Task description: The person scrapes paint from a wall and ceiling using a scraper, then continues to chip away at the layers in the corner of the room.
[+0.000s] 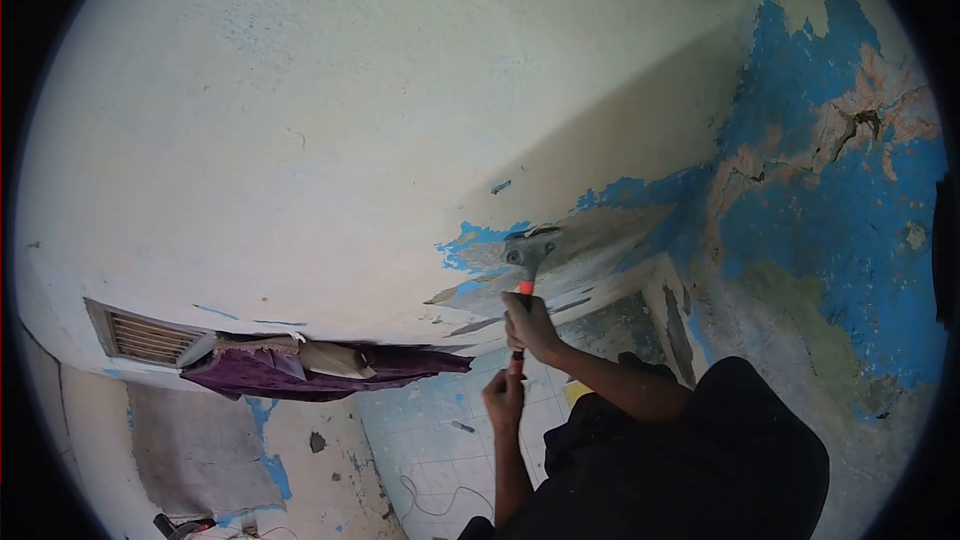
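Both my hands are closed around the red and black handle of a wall scraper (528, 258). My right hand (533, 328) grips it higher up, just under the head. Lower down, my left hand (503, 400) wraps round the handle's end. The scraper's dark head lies at the wall, on a patch where the pale paint (370, 140) is gone. Ragged blue paint (470, 240) and bare grey plaster (600, 240) show around it. The blade's edge is hard to make out.
A blue wall (850, 220) with cracked, peeling plaster stands at the right. To the left are a slatted vent (150, 337) and a purple cloth (300, 372). A cable (440, 505) lies on the tiled floor (430, 455). A black and red tool (183, 526) is at the lower left.
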A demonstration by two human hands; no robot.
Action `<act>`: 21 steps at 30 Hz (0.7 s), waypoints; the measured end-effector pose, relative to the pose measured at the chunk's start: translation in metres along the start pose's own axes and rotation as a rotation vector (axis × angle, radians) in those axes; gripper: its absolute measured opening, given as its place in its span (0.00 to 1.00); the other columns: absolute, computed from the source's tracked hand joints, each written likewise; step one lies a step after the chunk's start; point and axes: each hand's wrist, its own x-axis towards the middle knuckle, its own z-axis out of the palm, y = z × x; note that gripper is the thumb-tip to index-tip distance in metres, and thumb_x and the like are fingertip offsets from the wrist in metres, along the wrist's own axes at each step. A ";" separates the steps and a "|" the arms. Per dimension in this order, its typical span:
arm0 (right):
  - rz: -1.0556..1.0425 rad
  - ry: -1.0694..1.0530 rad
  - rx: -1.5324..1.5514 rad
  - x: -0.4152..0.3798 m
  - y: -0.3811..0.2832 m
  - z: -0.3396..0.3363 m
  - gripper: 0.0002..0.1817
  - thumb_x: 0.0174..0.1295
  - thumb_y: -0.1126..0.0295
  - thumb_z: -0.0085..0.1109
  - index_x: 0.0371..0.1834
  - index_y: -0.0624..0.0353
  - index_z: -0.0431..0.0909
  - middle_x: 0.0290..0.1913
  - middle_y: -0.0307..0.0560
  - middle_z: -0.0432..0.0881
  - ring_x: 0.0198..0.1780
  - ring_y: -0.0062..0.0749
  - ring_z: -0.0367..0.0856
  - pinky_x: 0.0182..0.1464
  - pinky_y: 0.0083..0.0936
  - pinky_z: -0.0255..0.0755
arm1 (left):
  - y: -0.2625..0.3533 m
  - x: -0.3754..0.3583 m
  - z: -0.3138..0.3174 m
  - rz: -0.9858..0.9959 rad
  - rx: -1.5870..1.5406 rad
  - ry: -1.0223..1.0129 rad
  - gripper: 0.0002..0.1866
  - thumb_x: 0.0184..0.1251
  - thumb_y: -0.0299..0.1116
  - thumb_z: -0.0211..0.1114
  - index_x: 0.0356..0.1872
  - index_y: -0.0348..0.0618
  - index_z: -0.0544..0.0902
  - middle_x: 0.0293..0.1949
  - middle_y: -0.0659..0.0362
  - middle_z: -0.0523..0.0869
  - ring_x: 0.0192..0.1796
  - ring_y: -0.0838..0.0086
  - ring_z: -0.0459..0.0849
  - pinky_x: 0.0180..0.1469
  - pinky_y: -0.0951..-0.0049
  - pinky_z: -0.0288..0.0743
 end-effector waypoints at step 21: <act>0.067 -0.067 0.061 -0.004 -0.009 0.014 0.26 0.71 0.55 0.50 0.15 0.50 0.56 0.09 0.35 0.56 0.06 0.22 0.54 0.12 0.25 0.53 | 0.053 0.002 -0.043 -0.150 -0.289 -0.458 0.24 0.75 0.45 0.52 0.54 0.31 0.76 0.16 0.63 0.73 0.15 0.82 0.68 0.17 0.80 0.60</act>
